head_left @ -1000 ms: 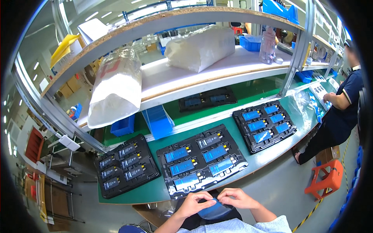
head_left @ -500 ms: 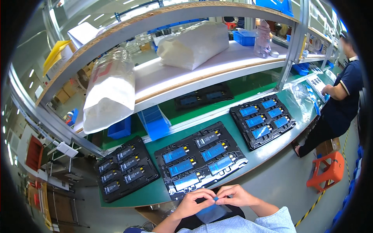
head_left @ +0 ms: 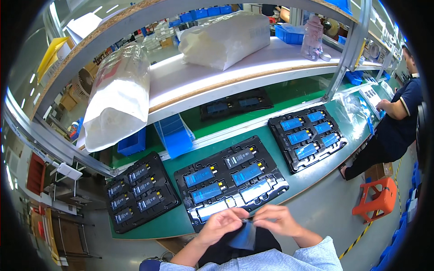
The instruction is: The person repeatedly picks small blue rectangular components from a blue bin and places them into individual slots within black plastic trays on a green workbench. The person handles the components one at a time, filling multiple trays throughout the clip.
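Below the middle tray, a translucent blue film sheet (head_left: 243,238) hangs down between my hands. My left hand (head_left: 222,226) pinches it near its top edge with thumb and forefinger. Against the film's other side, my right hand (head_left: 279,220) has its thumb and fingers closed; what sits between those fingertips is too small to make out. Closest to both hands is a black plastic tray (head_left: 221,176) of flat battery packs with yellow-tipped leads. Most packs there carry blue film, while one dark battery pack (head_left: 239,158) at the back shows a bare printed face.
A black tray (head_left: 174,204) of dark packs lies left, and another tray (head_left: 289,166) of blue-covered packs lies right. Blue film sheets (head_left: 174,135) hang under the shelf (head_left: 217,86), which bears white bags (head_left: 118,97). A co-worker (head_left: 400,108) stands right, behind an orange stool (head_left: 376,198).
My hands have drawn slightly apart at the fingertips, and the film between them hangs more upright. The view has shifted a little. Trays and packs stay in place.
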